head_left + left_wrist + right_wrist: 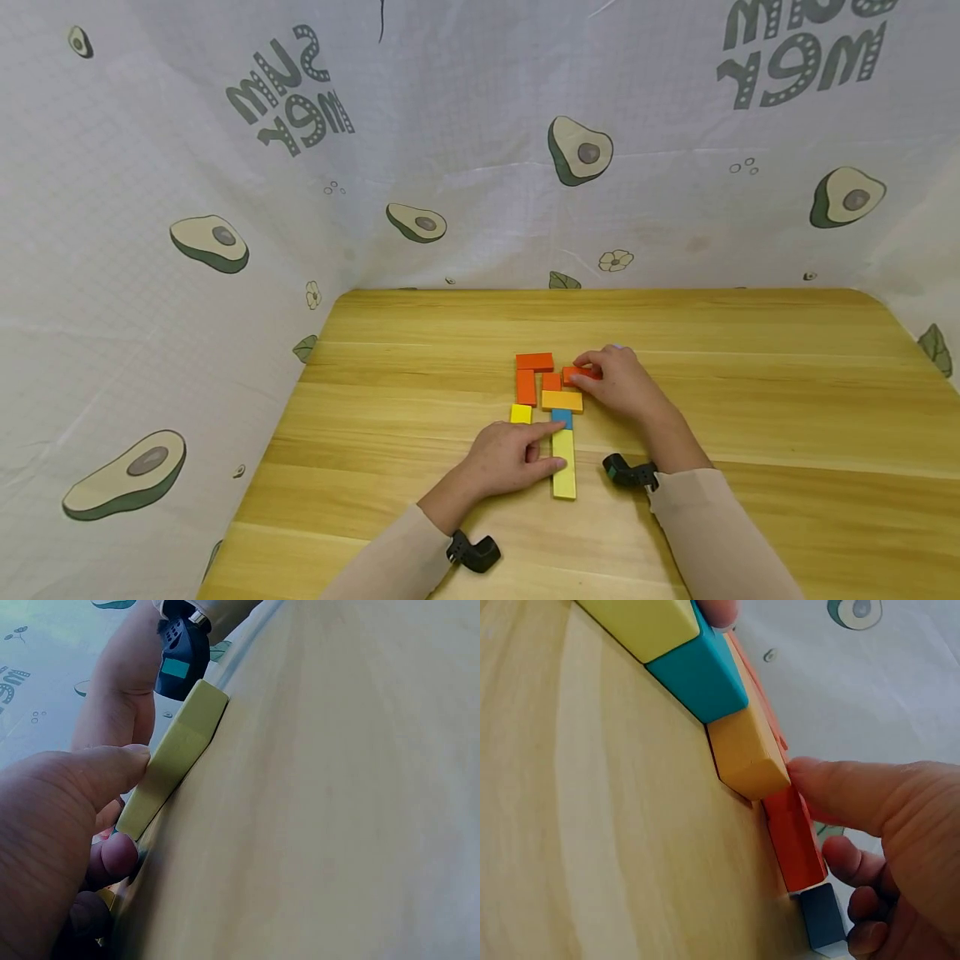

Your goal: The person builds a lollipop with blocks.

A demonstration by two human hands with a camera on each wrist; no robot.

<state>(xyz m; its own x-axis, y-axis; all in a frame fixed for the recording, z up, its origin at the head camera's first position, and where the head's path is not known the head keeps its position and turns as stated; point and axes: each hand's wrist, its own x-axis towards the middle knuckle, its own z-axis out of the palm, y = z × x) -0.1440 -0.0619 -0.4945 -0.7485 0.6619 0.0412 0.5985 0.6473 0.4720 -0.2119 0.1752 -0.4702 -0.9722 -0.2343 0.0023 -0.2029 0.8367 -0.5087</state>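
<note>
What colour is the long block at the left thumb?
Light yellow; this block shows best in the head view.

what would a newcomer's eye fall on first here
Probably the right hand, pinching a red block just beyond the orange block. Then the left hand, nearer, touching the blue block and long yellow block. Avocado prints on the white cloth behind the table also stand out.
</note>
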